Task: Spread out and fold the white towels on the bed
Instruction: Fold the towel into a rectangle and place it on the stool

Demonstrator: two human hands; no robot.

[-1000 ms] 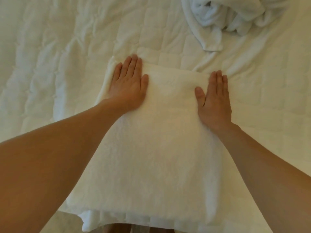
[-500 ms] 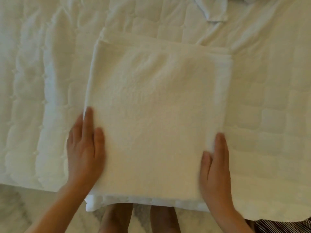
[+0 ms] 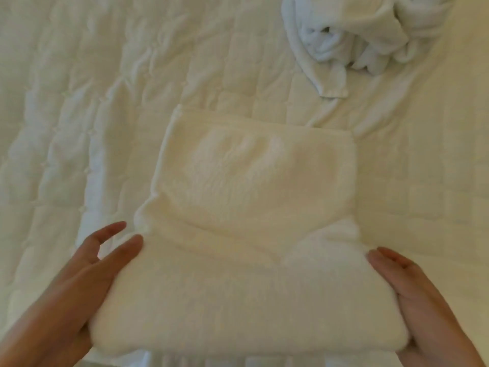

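Head view: left hand [image 3: 87,274] and right hand [image 3: 423,295], apart, fingers straight, press both ends of folded towel [image 3: 251,287], probably steadying the fold. Crumpled towels [image 3: 357,35] wait beyond right hand.

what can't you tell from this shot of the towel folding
Crumpled towels, head view: cut by the top edge; count unclear.
Folded towel: layers blurred together.
Left hand and right hand: any fingers under the towel's near end are hidden by it.
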